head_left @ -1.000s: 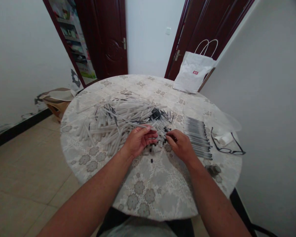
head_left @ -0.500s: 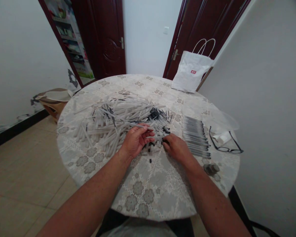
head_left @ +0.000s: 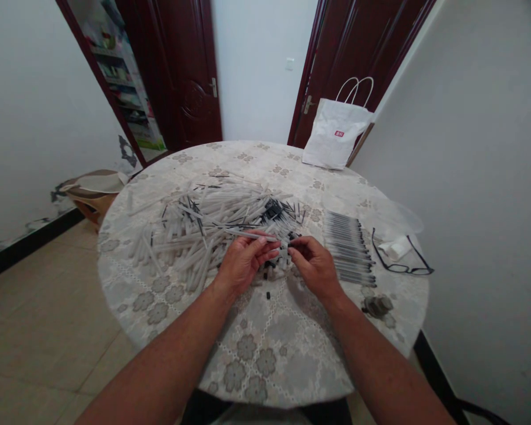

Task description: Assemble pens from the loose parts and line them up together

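On the round table [head_left: 269, 336], the left hand [head_left: 243, 264] pinches a clear tube [head_left: 251, 235]; just right, the right hand [head_left: 316, 267] curls, its hold unclear.

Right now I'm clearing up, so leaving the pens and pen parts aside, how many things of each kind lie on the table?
Bag: 1
Glasses: 1
Plastic sheet: 1
White wad: 1
Dark lump: 1
Total: 5
Left aside: the barrel in the left hand.
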A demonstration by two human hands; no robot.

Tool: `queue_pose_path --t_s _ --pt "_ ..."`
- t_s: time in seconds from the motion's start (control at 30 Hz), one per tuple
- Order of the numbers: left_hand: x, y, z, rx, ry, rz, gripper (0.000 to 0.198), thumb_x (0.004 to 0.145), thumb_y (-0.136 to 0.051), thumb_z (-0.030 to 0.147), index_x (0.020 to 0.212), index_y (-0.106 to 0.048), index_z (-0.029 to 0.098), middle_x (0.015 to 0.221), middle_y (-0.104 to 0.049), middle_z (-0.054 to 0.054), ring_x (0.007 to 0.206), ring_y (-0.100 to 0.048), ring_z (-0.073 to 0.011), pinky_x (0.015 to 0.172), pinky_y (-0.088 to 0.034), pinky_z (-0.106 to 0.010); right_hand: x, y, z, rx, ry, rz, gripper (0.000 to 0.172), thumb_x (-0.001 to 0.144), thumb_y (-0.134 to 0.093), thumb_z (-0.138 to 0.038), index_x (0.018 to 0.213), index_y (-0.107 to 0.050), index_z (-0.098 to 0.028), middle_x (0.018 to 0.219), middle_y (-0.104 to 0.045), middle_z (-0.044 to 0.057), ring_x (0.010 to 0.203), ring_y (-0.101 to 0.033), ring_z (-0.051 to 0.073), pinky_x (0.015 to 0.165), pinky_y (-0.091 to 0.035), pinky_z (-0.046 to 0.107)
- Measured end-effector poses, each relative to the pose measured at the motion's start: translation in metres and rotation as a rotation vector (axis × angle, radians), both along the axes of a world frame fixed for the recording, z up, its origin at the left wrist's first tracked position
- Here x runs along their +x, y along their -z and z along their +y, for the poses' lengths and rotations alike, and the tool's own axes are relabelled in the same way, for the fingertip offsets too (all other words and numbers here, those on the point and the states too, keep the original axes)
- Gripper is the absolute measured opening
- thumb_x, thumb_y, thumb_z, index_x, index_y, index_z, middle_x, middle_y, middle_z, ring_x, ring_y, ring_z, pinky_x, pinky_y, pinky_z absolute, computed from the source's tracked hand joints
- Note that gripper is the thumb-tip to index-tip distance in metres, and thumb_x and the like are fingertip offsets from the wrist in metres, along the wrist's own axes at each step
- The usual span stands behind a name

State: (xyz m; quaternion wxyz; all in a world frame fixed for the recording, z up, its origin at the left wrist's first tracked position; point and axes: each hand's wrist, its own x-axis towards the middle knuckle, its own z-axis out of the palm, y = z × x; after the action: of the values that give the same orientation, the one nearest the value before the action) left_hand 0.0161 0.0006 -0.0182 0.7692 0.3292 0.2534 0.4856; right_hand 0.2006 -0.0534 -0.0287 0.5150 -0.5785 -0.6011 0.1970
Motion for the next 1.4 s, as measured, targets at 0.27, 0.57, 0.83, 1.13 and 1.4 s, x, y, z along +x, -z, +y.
queue_pose_path --t_s 0.27,0.57,0.83,1.13,1.4 --pt "0.0016 0.0031 -0.0023 0.071 0.043 0.052 0.022 0.08 -0.08 0.025 0.097 -0.071 0.015 0.105 -0.076 -0.01 0.098 -0.073 -0.0212 0.089 -0.06 -0.035 -0.0076 0.0106 0.0021 -0.005 -0.034 0.179 0.021 0.088 -0.07 -0.037 0.102 -0.07 -0.021 0.083 -0.071 0.002 0.071 -0.063 0.016 0.067 -0.05 0.027" --pt "0.0034 0.0031 -0.0044 0.073 0.074 0.085 0.023 0.077 -0.083 0.026 0.096 -0.073 0.017 0.099 -0.077 -0.008 0.092 -0.073 -0.0187 0.087 -0.059 -0.033 -0.0084 0.0092 0.0017 -0.008 -0.075 0.163 0.018 0.089 -0.069 -0.036 0.1 -0.07 -0.021 0.086 -0.071 0.003 0.074 -0.064 0.017 0.069 -0.05 0.027" --pt "0.0035 0.0025 -0.0044 0.079 0.07 0.164 0.023 0.075 -0.084 0.026 0.094 -0.072 0.017 0.096 -0.076 -0.008 0.09 -0.073 -0.0194 0.085 -0.06 -0.035 -0.0069 0.0067 0.0003 0.049 -0.065 0.072 0.014 0.09 -0.067 -0.033 0.098 -0.071 -0.022 0.089 -0.07 0.003 0.077 -0.064 0.017 0.072 -0.05 0.028" --pt "0.0028 0.0045 -0.0052 0.08 0.089 0.212 0.026 0.075 -0.085 0.029 0.095 -0.074 0.017 0.092 -0.077 -0.008 0.084 -0.073 -0.0184 0.084 -0.059 -0.034 -0.0014 0.0023 -0.0021 -0.053 -0.097 -0.022 0.033 0.1 -0.052 -0.043 0.08 -0.066 -0.02 0.065 -0.061 -0.001 0.062 -0.057 0.015 0.061 -0.043 0.027" --pt "0.0029 0.0048 -0.0042 0.089 0.056 0.201 0.026 0.076 -0.084 0.031 0.096 -0.074 0.018 0.089 -0.076 -0.007 0.083 -0.072 -0.018 0.083 -0.06 -0.035 -0.0041 0.005 -0.004 0.025 -0.088 0.009 0.023 0.094 -0.062 -0.037 0.11 -0.06 -0.022 0.091 -0.067 0.002 0.077 -0.062 0.017 0.07 -0.048 0.027"
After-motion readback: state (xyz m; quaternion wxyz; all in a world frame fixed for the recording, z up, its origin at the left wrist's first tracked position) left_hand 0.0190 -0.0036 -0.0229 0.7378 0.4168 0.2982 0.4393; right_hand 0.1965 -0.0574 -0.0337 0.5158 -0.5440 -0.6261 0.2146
